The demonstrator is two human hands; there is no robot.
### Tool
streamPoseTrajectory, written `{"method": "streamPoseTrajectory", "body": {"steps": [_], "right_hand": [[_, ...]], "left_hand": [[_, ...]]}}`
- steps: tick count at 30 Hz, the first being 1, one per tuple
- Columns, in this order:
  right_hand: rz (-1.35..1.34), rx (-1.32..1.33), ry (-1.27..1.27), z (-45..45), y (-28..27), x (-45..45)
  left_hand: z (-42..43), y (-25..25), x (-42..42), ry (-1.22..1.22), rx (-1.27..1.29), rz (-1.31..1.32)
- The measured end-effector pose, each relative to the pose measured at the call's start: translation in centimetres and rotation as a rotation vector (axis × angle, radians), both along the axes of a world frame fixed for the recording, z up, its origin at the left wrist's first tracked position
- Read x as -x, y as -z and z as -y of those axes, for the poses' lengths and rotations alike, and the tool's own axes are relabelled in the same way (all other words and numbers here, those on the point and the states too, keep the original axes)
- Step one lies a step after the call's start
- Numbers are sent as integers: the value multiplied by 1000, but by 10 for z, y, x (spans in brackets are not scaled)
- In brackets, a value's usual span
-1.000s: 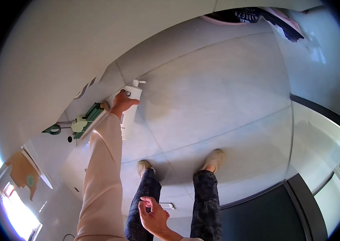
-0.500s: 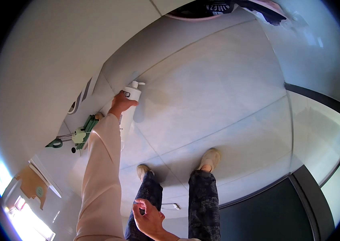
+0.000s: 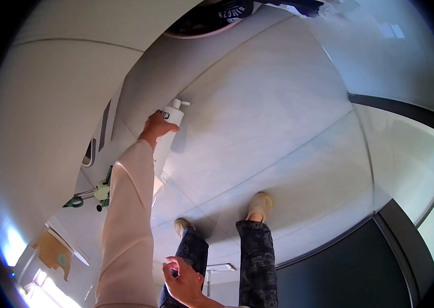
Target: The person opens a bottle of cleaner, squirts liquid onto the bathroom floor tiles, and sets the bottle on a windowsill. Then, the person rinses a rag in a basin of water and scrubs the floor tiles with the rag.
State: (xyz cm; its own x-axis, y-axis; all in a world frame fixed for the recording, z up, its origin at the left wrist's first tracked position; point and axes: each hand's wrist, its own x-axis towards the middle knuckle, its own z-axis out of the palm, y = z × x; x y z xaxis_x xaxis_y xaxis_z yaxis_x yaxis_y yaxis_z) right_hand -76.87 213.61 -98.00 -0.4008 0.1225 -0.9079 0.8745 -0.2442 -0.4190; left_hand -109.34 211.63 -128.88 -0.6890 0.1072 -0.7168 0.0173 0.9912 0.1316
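Note:
A tall white pump bottle [image 3: 163, 150] with a white pump head stands out against the grey floor, left of the view's middle. My left hand [image 3: 158, 127] is closed around its upper part, thumb on the right side, just under the shoulder. The hand covers part of a small dark label. Low in the view, in front of my trouser leg, my right hand [image 3: 183, 282] hangs with loosely bent fingers apart and nothing visible in it. Beside my left sleeve, a green and silver object [image 3: 101, 191] is partly hidden by the arm.
My two feet in beige shoes [image 3: 260, 205] stand on the tiled floor [image 3: 258, 118]. A pink-rimmed basin [image 3: 201, 35] holding dark cloth is at the top. A pale curved surface [image 3: 63, 113] fills the left. A dark mat-like panel [image 3: 345, 267] lies lower right.
The view has shifted, so the basin and feet appear further left. My left hand keeps its grip on the pump bottle, and my sleeve now covers more of the green object.

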Motion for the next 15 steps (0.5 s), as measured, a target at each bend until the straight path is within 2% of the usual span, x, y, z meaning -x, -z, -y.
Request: {"method": "streamPoseTrajectory", "body": {"steps": [9,15], "right_hand": [[61,107,71,-78,-9,7],[69,105,102,-119,-5,27]], "left_hand": [[-124,-19,19,44,-7,40],[-195,-8,41,79,-9,42]]}}
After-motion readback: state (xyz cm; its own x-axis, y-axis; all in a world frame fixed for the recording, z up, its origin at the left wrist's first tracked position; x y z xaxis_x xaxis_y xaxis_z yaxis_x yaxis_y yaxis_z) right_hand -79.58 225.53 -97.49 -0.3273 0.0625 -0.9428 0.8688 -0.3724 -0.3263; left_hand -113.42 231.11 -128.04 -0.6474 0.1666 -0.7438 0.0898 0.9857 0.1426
